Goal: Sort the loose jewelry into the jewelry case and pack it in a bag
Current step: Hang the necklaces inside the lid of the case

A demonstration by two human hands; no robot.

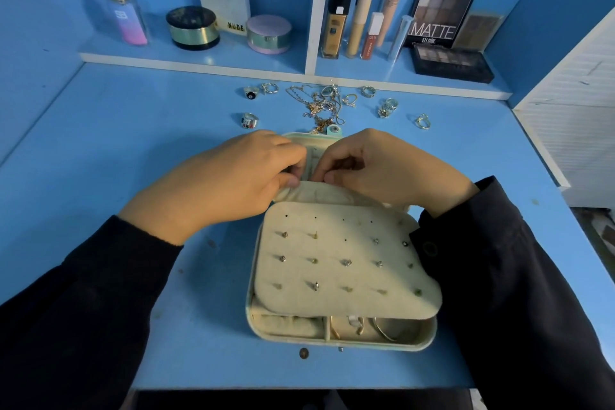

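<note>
Jewelry case (366, 345) is lying open on desk (133, 143), just under both hands. Left hand (233, 183) & right hand (382, 170) are each pinching its cream flap (311, 192), fingers curled. Loose jewelry (321, 103) is sitting just beyond hands.

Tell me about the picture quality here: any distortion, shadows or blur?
Head view: wide-angle stretch splays the sides of the desk; the light is cool, blue and even; a soft shadow crosses the earring panel; the loose rings and chains at the back look slightly soft, with no strong glare.
</note>
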